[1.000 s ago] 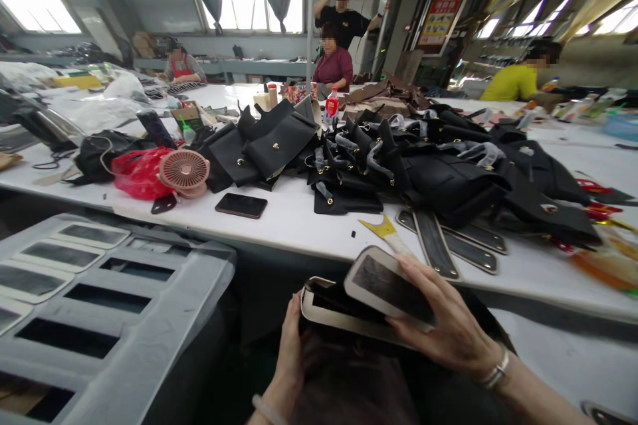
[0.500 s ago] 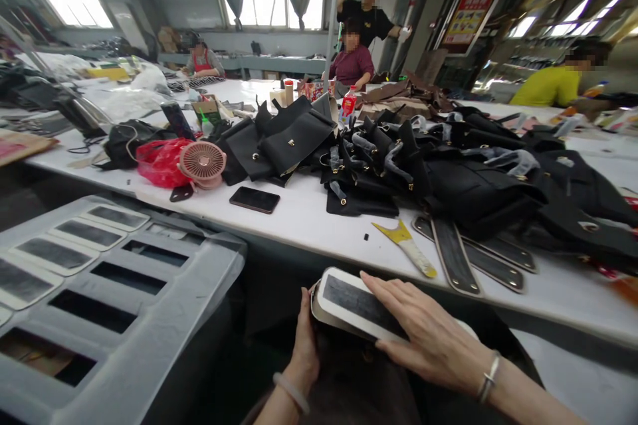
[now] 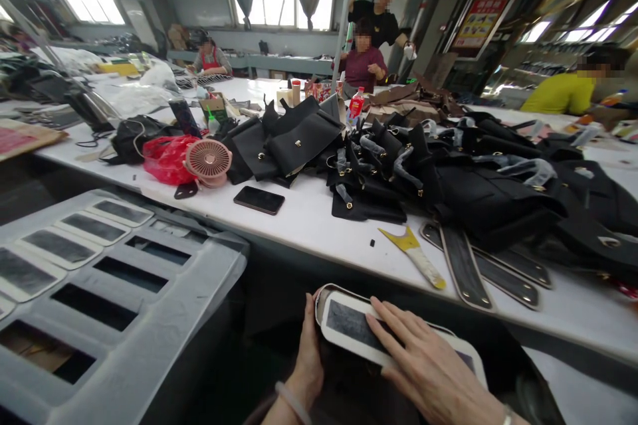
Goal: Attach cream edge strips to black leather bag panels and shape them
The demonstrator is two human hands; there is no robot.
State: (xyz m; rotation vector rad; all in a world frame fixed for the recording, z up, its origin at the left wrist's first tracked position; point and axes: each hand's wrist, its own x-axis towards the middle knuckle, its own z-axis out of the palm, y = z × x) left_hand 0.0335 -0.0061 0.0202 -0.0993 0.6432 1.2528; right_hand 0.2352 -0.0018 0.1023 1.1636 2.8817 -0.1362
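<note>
A long white-edged panel (image 3: 347, 325) with rounded corners and a dark strip down its middle lies at the mouth of a dark bag-like piece (image 3: 359, 378) in front of me. A pale rim (image 3: 343, 287) shows behind the panel's upper edge. My left hand (image 3: 308, 352) is closed round the left end of that piece, its thumb up along the rim. Across the panel lies my right hand (image 3: 423, 358), long fingers on its face and thumb at its lower edge. The underside of the piece is hidden in shadow.
Similar panels (image 3: 62, 247) lie on a grey slotted rack (image 3: 199, 292) at left. Black bags (image 3: 304, 139), a phone (image 3: 259, 200), a pink fan (image 3: 208, 161), a yellow-handled tool (image 3: 413, 255) and dark straps (image 3: 466, 265) cover the white table (image 3: 319, 239). Several co-workers sit or stand beyond.
The panel has moved down and toward me, so more of the pale rim shows behind its left end. My right hand has moved down with it. The view has shifted slightly left.
</note>
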